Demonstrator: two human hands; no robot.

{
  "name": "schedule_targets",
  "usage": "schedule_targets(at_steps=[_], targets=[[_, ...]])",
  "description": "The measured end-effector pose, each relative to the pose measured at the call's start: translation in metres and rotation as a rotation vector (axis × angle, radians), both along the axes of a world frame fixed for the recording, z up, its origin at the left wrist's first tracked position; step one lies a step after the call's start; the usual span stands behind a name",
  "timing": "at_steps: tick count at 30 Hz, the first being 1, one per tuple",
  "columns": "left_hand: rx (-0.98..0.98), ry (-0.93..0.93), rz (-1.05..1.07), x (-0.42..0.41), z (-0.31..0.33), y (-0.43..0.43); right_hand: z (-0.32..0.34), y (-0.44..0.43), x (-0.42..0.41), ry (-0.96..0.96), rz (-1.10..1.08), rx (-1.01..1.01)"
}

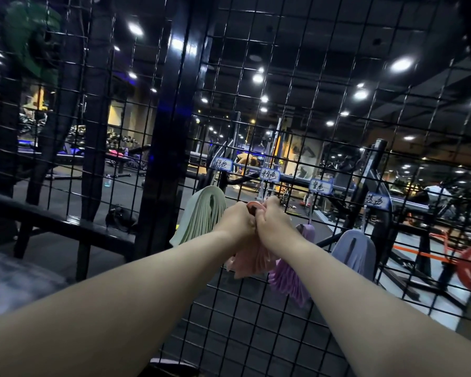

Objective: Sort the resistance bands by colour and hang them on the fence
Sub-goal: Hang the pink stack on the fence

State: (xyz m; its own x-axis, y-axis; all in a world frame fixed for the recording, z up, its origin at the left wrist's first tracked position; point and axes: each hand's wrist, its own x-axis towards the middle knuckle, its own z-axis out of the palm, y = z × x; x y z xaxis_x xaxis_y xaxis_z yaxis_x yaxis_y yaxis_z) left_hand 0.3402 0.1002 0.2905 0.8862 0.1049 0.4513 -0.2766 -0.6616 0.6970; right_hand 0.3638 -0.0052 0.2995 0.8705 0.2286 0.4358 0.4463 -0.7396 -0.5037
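Head view. Green bands [201, 213] hung at 10 o'clock of hands, purple bands [288, 278] at 5 o'clock, blue bands [354, 251] at 3 o'clock, under handwritten labels [269, 174] on wire fence [283, 104]. Pink bands [252, 259] clamped at top loop by left hand [237, 216] and right hand [273, 221], pressed together, fingers curled. Task judged nearly done; loop seating on hook [260, 190] cannot be told. Pink bundle's long axis vertical, loose ends fanned toward 6 o'clock.

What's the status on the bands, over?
Left hand and right hand both grip the pink bands up at the fence. Green bundle, purple bundle, blue bundle hang alongside. Nothing blocking.
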Motion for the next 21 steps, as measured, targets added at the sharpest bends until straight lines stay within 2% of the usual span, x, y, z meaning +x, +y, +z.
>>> schedule_targets(at_steps=[6,15,21], targets=[[-0.018,-0.005,-0.02,0.004,-0.005,0.001,-0.007,0.001,0.0,0.036,-0.004,0.039],[0.002,0.029,-0.024,0.015,-0.024,0.001,-0.022,0.0,0.0,0.09,0.032,0.208],[-0.057,0.08,-0.04,0.022,-0.039,-0.003,-0.031,-0.001,-0.002,0.029,-0.012,0.248]])
